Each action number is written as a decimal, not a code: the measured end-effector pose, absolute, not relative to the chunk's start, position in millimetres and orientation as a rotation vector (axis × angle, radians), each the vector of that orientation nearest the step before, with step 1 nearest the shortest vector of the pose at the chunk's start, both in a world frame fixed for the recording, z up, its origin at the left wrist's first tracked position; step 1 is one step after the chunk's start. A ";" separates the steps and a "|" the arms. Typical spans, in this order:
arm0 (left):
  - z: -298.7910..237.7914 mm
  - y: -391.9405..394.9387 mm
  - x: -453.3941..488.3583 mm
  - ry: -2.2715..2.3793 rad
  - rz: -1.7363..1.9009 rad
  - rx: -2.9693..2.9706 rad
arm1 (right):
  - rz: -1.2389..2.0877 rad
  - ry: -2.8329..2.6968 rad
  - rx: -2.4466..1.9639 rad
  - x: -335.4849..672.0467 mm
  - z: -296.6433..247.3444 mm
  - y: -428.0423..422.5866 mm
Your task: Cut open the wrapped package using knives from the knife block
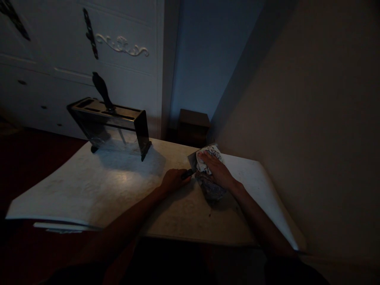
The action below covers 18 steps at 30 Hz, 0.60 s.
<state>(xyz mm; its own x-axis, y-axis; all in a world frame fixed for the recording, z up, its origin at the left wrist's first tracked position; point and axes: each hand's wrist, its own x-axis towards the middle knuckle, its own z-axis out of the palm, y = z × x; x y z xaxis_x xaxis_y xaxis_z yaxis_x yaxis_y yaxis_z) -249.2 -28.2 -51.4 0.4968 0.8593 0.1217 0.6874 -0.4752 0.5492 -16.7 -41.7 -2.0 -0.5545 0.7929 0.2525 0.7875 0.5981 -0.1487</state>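
Working just right of the centre of the frame, gripping a knife [192,161] and, by the look of it, wiping its blade with a crumpled cloth [210,188]. Calling, at a guess, for a firm hold on the handle [187,174] and even pressure along the flat, keeping fingertips clear of the edge and plenty of fabric between skin and metal.

Clenching that black handle in the left hand [174,180], wrapping the fingers around it and leaving only a short length showing. Grasping the cloth with the right hand [218,170], laying the fingers over its pale, patterned part and pressing that against the blade; hiding the thumb, so giving no way to tell about any pinch from underneath. Letting the cloth's darker part droop lower in the frame, over the pale table [124,182].

Working well apart from the slotted block [114,120] at the left of the frame, and from the black-handled utensil [101,90] standing in it. Facing a white cabinet [127,87] at upper left and a dark box [194,120] above centre.
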 end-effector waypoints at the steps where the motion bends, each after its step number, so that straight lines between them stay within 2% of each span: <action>1: -50.4 -28.7 -249.4 1.285 0.538 2.317 | -0.005 -2.545 -1.287 -13.4 -2.8 -41.0; 18: -44.9 -31.3 -251.0 1.330 0.653 2.148 | -0.172 -2.220 -1.772 9.3 -26.3 -47.5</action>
